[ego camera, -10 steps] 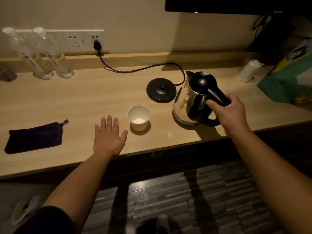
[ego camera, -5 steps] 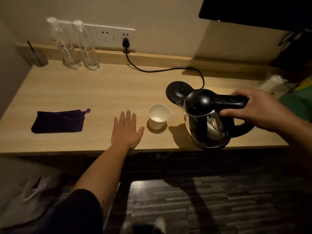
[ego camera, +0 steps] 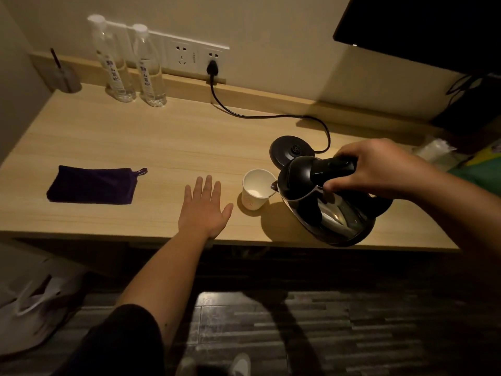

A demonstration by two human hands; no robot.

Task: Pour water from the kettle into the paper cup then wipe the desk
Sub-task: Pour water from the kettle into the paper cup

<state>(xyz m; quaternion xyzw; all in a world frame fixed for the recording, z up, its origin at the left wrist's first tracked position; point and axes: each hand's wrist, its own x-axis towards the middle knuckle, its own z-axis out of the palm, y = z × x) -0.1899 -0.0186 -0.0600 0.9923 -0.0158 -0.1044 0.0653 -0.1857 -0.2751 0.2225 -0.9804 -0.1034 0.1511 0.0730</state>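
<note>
My right hand (ego camera: 379, 169) grips the black handle of a steel kettle (ego camera: 328, 204), held above the wooden desk (ego camera: 162, 142) and tilted left, its spout over the rim of the white paper cup (ego camera: 256, 189). The cup stands upright on the desk with a little pale liquid at its bottom. No stream of water is visible. My left hand (ego camera: 203, 210) lies flat on the desk just left of the cup, fingers spread, holding nothing. A folded dark purple cloth (ego camera: 90, 185) lies further left.
The kettle's round black base (ego camera: 290, 150) sits behind the cup, its cord running to a wall socket (ego camera: 212, 67). Two water bottles (ego camera: 132, 63) stand at the back left. A green bag (ego camera: 479, 169) and a white packet sit at the right end.
The kettle has been lifted off the desk and swung left toward the cup, now tilting with its spout at the rim. My left hand has stayed flat beside the cup.
</note>
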